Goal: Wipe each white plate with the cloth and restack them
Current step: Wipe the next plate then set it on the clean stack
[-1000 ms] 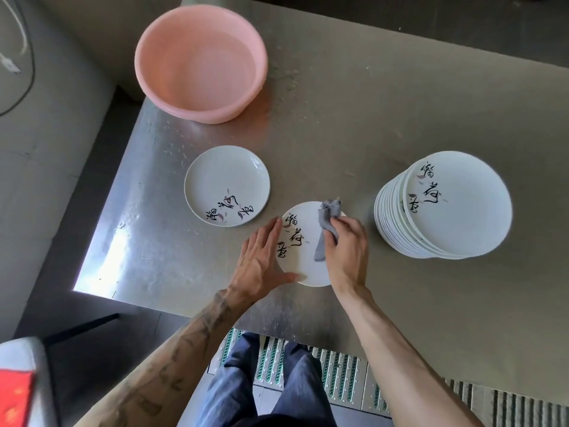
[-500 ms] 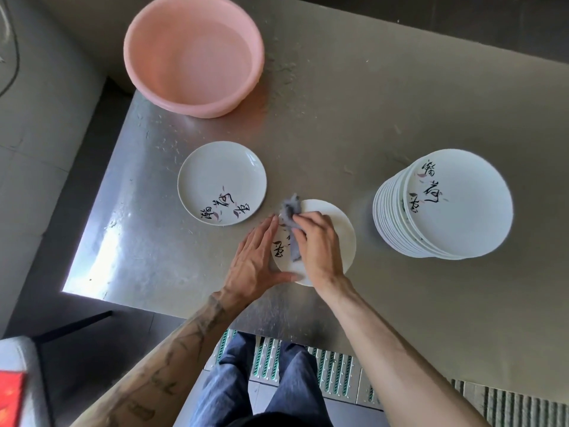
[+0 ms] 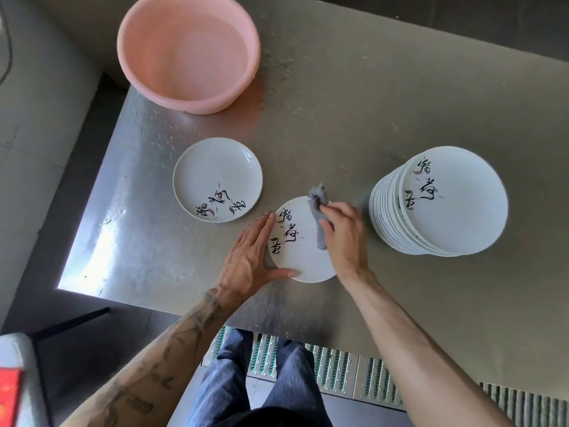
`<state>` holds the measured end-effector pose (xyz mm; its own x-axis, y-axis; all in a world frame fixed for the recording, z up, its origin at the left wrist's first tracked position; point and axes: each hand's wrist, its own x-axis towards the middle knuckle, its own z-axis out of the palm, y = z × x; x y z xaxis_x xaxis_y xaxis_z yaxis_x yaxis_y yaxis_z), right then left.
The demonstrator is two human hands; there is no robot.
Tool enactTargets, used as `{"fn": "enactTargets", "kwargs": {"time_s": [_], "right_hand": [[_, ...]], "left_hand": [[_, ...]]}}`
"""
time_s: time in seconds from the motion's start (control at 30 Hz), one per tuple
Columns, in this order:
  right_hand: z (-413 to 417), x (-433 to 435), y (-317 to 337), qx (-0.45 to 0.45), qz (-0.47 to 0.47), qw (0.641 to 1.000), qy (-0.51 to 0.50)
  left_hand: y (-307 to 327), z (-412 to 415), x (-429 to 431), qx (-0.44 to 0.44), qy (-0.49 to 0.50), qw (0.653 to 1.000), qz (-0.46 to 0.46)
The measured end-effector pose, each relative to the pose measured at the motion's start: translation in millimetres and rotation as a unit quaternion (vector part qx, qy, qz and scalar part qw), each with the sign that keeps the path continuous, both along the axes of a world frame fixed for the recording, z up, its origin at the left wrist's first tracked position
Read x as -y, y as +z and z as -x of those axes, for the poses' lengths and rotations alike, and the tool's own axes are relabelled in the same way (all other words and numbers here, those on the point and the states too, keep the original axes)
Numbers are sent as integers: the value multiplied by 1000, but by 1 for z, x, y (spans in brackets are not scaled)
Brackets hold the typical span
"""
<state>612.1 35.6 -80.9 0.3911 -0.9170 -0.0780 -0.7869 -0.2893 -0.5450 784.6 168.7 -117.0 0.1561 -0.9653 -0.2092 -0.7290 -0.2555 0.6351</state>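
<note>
Head: right hand grips cloth on plate; left hand flat against it; basin contents unclear.

There is one pink plastic basin and one steel table. Two white plates lie singly, a far plate and a near plate. One stack of white plates has rims packed too closely for an exact count, though at least ten show. There is one grey cloth, and two hands: one left hand, one right hand.
</note>
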Motion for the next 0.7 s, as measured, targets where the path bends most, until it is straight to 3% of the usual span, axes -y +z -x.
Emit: {"fn": "enactTargets", "kwargs": {"time_s": [0.1, 0.2, 0.4, 0.5, 0.7], "right_hand": [[15, -4, 3, -44, 46, 997, -33], [0, -15, 2, -14, 19, 998, -51], [-39, -45, 0, 52, -92, 993, 51], [-21, -58, -1, 54, -113, 986, 109], [-28, -44, 0, 44, -117, 985, 117]], "left_hand": [[0, 0, 0, 8, -6, 1000, -6], [0, 2, 0, 5, 2, 1000, -15], [0, 4, 3, 8, 5, 1000, -3], [0, 6, 2, 17, 9, 1000, -2], [1, 7, 3, 34, 4, 999, -8]]}}
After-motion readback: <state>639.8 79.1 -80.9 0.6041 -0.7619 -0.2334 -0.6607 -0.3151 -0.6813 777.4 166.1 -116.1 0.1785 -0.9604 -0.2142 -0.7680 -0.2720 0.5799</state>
